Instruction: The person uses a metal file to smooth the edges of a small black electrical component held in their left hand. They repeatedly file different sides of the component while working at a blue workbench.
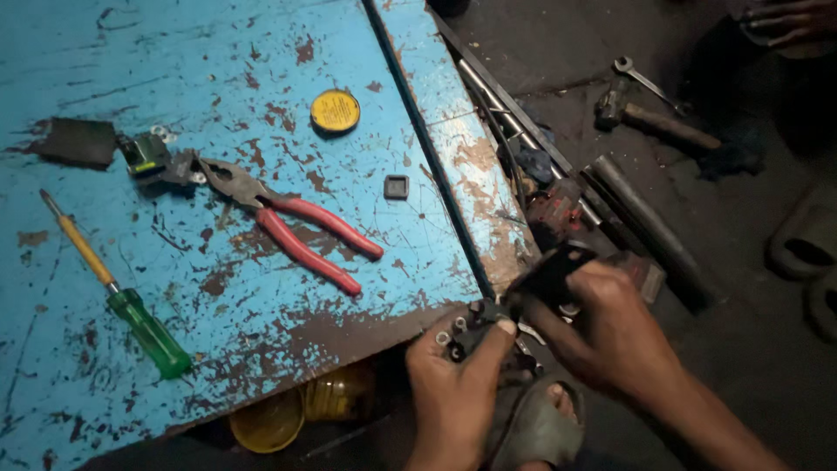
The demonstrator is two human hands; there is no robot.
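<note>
both hands clamped on a small black metal part (523, 301) | left hand (453, 392) underneath, right hand (610, 336) above-right | just off chipped blue table (174, 52) corner | long axis slants up-right

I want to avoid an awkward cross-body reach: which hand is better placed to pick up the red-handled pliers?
Probably the left hand. It is nearer the red-handled pliers on the blue table, while the right hand is farther right, gripping the black part.

Dark metal part (540, 288) mostly covered by both hands; shape unclear. Yellow bowl (268, 423) half hidden under near bench edge. Far-right hand (785, 22) cut off by frame.
</note>
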